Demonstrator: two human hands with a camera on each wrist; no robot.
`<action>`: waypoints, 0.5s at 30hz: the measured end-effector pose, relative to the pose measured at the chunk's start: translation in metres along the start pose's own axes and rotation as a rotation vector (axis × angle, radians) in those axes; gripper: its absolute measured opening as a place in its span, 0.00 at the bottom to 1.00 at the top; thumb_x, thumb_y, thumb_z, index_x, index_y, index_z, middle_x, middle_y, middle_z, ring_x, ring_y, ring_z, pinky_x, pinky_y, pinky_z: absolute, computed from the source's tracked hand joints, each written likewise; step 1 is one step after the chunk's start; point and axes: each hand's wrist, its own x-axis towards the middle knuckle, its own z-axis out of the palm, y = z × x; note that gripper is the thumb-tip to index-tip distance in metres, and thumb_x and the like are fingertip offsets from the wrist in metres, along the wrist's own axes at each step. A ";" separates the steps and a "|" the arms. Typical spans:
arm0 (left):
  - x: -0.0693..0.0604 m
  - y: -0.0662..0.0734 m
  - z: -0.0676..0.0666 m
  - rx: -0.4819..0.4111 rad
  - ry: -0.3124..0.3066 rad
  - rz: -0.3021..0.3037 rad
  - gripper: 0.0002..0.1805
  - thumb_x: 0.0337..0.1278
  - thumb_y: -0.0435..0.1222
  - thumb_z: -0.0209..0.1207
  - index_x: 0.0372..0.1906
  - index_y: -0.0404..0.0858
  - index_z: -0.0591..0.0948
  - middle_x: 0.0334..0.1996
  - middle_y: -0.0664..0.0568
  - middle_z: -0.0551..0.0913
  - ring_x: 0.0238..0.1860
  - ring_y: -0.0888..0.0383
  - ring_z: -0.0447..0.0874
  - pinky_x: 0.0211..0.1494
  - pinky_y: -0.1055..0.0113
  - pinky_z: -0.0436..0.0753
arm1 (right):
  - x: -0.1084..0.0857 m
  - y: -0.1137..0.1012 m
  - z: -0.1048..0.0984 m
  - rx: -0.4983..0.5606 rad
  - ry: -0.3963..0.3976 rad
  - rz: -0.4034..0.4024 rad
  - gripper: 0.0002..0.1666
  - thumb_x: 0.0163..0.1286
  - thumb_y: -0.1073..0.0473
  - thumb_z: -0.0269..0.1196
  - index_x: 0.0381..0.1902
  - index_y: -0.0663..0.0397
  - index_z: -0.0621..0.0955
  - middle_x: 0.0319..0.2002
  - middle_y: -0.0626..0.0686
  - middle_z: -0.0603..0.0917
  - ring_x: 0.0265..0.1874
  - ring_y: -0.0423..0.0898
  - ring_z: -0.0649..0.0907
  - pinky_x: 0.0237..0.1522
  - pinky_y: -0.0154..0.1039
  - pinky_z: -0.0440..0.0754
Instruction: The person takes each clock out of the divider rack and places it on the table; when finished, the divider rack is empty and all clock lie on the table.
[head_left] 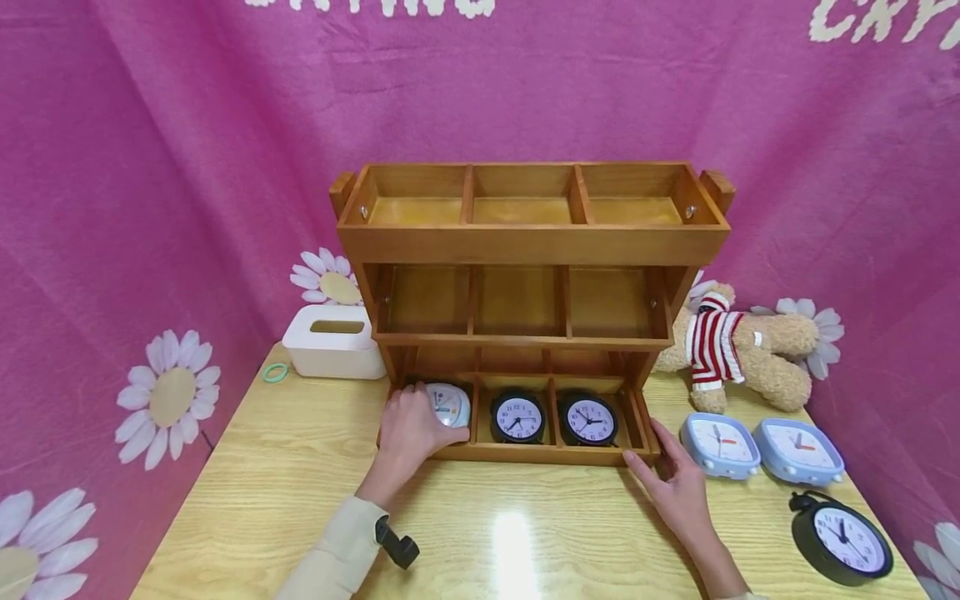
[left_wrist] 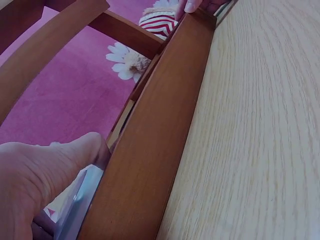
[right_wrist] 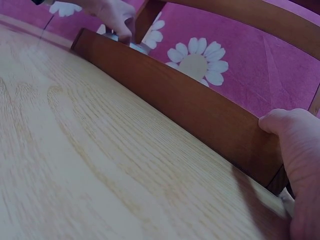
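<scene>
A brown wooden three-tier shelf (head_left: 534, 247) stands on the table, each tier split into three compartments. In its bottom left compartment sits a light blue alarm clock (head_left: 450, 406); my left hand (head_left: 411, 423) grips it by the side, thumb at its front edge. The left wrist view shows the thumb beside the clock's edge (left_wrist: 82, 200), while the fingers are mostly hidden. My right hand (head_left: 678, 487) holds the shelf's bottom right front corner, thumb on the front board (right_wrist: 200, 112). Two black round clocks (head_left: 518, 417) occupy the bottom middle and right compartments.
Right of the shelf lie two light blue clocks (head_left: 722, 446) and a black twin-bell clock (head_left: 842, 537). A teddy bear (head_left: 742, 346) in a striped shirt lies behind them. At left are a white tissue box (head_left: 333, 354) and a green ring (head_left: 275, 372).
</scene>
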 end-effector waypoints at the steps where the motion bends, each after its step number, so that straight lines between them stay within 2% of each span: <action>1: -0.001 0.000 0.000 -0.012 0.015 0.002 0.57 0.22 0.67 0.80 0.52 0.26 0.80 0.39 0.38 0.84 0.41 0.43 0.83 0.43 0.51 0.87 | 0.000 0.000 0.000 0.001 -0.001 0.000 0.40 0.64 0.73 0.73 0.73 0.65 0.73 0.69 0.70 0.75 0.57 0.25 0.78 0.57 0.20 0.76; 8: -0.006 -0.001 -0.007 -0.046 0.100 0.029 0.55 0.20 0.64 0.80 0.52 0.26 0.79 0.39 0.38 0.83 0.42 0.41 0.82 0.41 0.51 0.88 | -0.001 0.000 0.000 -0.016 0.000 -0.003 0.40 0.64 0.72 0.73 0.74 0.64 0.73 0.69 0.70 0.75 0.56 0.25 0.78 0.56 0.19 0.76; 15: -0.011 -0.003 -0.014 -0.180 0.121 0.040 0.51 0.23 0.57 0.82 0.53 0.25 0.78 0.41 0.37 0.83 0.43 0.40 0.81 0.44 0.49 0.88 | -0.001 -0.002 0.000 -0.008 -0.009 -0.002 0.40 0.65 0.72 0.72 0.74 0.65 0.72 0.69 0.70 0.75 0.56 0.26 0.78 0.57 0.20 0.76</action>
